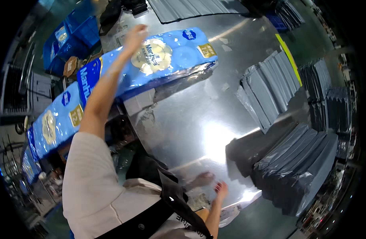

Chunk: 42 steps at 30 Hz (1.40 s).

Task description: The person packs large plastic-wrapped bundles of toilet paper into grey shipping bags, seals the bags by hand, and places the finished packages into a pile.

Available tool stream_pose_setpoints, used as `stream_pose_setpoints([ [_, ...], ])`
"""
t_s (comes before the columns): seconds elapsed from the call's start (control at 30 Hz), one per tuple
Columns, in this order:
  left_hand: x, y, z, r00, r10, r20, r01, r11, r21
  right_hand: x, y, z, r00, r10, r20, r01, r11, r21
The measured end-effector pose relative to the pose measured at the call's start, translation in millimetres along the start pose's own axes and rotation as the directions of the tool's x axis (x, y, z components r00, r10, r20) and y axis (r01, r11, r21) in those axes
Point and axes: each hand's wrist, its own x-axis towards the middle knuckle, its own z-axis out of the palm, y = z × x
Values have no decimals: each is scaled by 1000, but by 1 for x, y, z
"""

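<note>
Blue plastic wraps the pack [181, 51] by my left hand [135, 36], whose grip I cannot tell; my right hand [220, 190] is empty, fingers loosely parted.

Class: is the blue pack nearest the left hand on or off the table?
On, at least mostly: the pack lies on the table, whose metal top shows around its right end.
</note>
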Motion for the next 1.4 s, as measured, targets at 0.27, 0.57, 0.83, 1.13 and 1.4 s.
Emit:
stream_pose_setpoints([
  [0.27,26,-220,-95,416,-398,818,232,916,328,-126,-91,414,393,73,917,-62,997,-53],
  [0.57,-57,0,-24,493,-85,866,667,675,-314,-92,-148,402,744,-16,668,-333,859,390],
  [0.83,-201,92,98,430,130,894,719,550,-425,-55,-196,198,929,-156,337,25,931,364],
  [1.13,-181,133,230,748,267,607,-37,931,-364,86,-136,142,942,-331,-62,330,944,-28],
  [1.4,-61,254,477,174,729,662,-863,436,-253,307,-373,162,518,-839,166,579,201,-790],
])
